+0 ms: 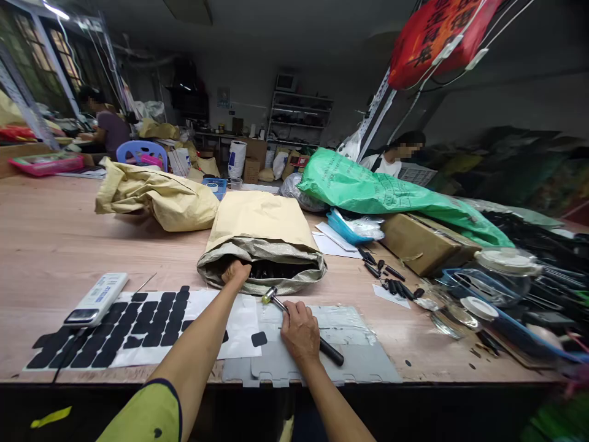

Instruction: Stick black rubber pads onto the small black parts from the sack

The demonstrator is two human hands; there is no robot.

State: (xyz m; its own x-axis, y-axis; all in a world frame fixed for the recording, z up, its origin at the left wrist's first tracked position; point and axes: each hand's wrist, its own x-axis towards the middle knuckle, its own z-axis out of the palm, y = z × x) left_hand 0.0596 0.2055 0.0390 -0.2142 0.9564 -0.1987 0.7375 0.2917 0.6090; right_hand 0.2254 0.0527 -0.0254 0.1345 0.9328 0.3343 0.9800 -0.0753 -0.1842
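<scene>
My left hand (pixel 236 271) reaches into the mouth of a tan sack (pixel 261 215) that lies on the table with its opening toward me. Black items (pixel 276 270) show dimly inside; my fingertips are hidden among the shadows there. Below it, my right hand (pixel 300 331) is closed over the shaft of a small hammer (pixel 332 352). The hammer's yellowish head points up and left, its black handle down and right. Under this hand lies a grey mat (pixel 372 362). A white sheet with rows of black rounded-square pads (pixel 151 319) spreads to the left, partly behind my left forearm.
A white boxy device (pixel 99 298) lies on the pads' left side. Another tan sack (pixel 156 193) is behind it. To the right are loose black parts (pixel 391 282), a cardboard box (pixel 423 242), a green sack (pixel 368 184) and jars (pixel 504 273). Two people sit farther back.
</scene>
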